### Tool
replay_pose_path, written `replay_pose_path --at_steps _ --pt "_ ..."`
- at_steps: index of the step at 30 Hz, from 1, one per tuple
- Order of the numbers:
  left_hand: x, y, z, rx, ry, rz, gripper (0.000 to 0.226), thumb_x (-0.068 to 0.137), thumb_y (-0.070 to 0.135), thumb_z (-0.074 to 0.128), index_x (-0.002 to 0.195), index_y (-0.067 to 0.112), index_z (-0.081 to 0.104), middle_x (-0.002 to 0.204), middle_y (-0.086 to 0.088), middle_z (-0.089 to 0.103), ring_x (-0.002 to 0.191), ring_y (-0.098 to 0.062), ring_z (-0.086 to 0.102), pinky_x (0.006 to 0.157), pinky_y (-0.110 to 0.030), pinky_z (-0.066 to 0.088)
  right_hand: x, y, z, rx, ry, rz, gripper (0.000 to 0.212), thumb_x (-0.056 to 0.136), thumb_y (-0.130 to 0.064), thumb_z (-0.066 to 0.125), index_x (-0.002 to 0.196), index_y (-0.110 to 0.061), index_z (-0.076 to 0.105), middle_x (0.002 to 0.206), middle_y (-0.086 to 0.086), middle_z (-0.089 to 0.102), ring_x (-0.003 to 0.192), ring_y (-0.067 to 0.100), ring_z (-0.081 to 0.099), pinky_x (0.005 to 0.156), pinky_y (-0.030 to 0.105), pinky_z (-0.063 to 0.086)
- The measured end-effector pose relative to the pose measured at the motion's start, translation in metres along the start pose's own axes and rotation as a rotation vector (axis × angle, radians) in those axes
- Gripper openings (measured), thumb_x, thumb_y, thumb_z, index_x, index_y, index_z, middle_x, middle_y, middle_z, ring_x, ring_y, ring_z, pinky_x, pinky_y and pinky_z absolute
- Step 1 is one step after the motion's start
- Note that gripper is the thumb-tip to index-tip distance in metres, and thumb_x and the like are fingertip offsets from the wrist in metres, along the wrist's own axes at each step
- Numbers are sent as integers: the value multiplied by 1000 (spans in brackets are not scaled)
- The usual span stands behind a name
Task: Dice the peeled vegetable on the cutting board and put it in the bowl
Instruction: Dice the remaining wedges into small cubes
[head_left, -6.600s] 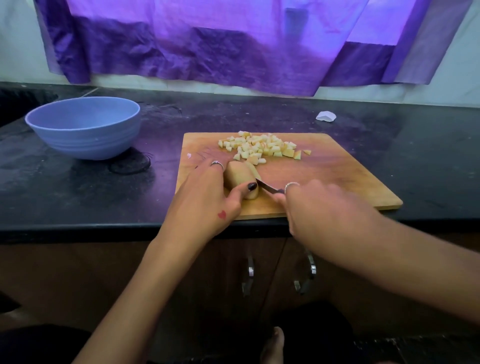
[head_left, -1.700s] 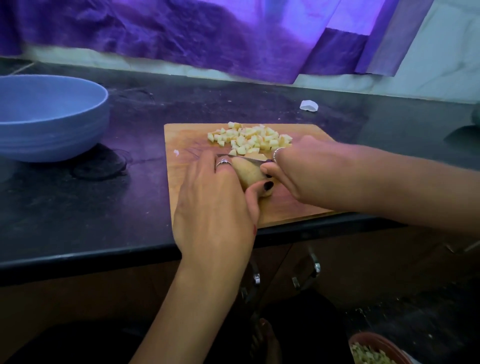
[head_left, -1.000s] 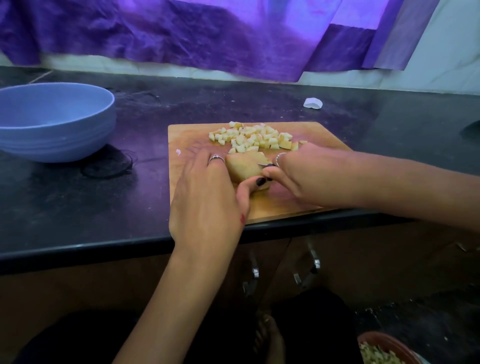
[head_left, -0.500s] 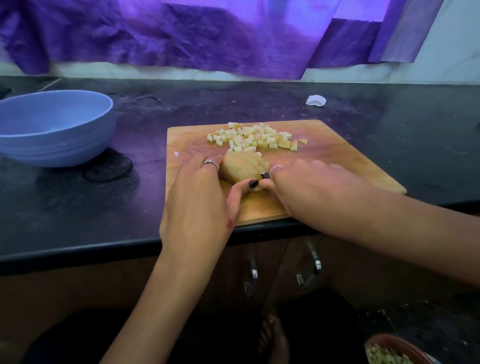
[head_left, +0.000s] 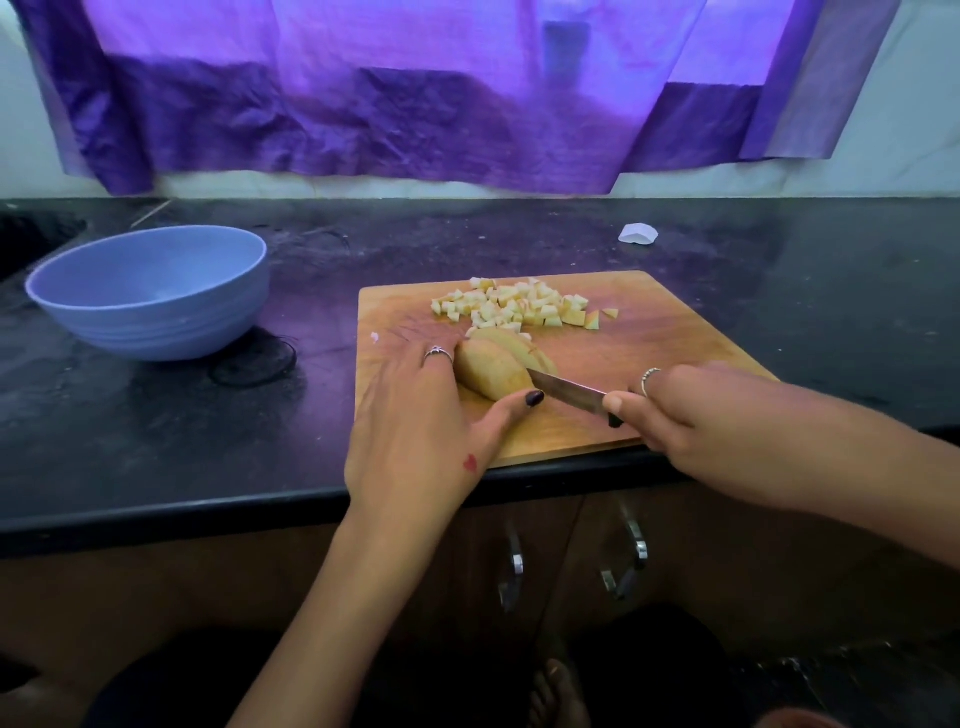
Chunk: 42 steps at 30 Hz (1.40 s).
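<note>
Steadying a peeled vegetable (head_left: 491, 371) near the front edge of the board (head_left: 670, 338), the left hand (head_left: 421, 421) curls over its left end, thumb braced against the near side. The right hand (head_left: 691, 405) grips a knife (head_left: 566, 389) by the handle, blade laid flat and pointing left, its tip touching the vegetable's right end, where lengthwise cuts already show. Diced pieces (head_left: 519, 307) sit in a loose heap toward the back edge of the board. The blue bowl (head_left: 150, 291) waits well apart on the left side of the bench (head_left: 156, 441), with nothing seen inside it. The chief risk appears to be the thumb: its tip lies just beside the blade, and a slip on the rounded, likely wet surface could carry the edge into it. The slit vegetable may also splay or roll under pressure, giving uneven dice. The heap sits near the board's back edge, so a careless sweep could scatter pieces onto the bench
</note>
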<state>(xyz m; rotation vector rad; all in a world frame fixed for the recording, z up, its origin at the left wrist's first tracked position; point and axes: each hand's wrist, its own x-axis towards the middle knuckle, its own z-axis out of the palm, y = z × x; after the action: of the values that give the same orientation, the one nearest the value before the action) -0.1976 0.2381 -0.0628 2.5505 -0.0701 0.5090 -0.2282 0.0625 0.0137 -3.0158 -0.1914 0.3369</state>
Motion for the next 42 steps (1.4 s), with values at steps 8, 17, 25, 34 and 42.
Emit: replay_pose_path --at_steps 8,17,25,34,42 --pt "10 7 -5 40 -35 70 70 74 70 55 127 23 54 123 6 58 118 -14 47 113 -35 22 -19 4 -10 67 190 16 43 98 -45 28 68 -20 47 57 1 44 52 18 42 53 32 36" --pt "36 -2 -46 291 -385 204 49 79 68 48 103 28 65 115 7 56 95 -12 46 94 -40 37 -18 -10 -7 212 219 -11 41 99 -42 28 78 -16 53 65 2 48 60 19 48 58 33 40" --pt "1 -29 -27 2 -58 103 76 62 86 38 106 28 61 98 10 63 92 -13 57 83 -36 47 1 -32 4 320 108 -32 41 102 -41 26 84 -14 52 69 1 49 60 14 46 54 27 34" --pt "-6 -29 -22 -158 -14 124 75 62 80 49 121 35 57 116 20 59 107 -8 54 97 -40 44 12 -51 4 301 29 -30 39 102 -40 29 72 -20 45 64 -1 46 54 9 43 47 24 27" --pt "-7 -32 -18 -169 2 67 88 58 84 47 125 28 57 121 10 62 113 -12 55 103 -45 40 12 -58 -2 215 31 -11 42 102 -40 30 71 -17 46 67 -1 46 57 11 43 49 25 29"
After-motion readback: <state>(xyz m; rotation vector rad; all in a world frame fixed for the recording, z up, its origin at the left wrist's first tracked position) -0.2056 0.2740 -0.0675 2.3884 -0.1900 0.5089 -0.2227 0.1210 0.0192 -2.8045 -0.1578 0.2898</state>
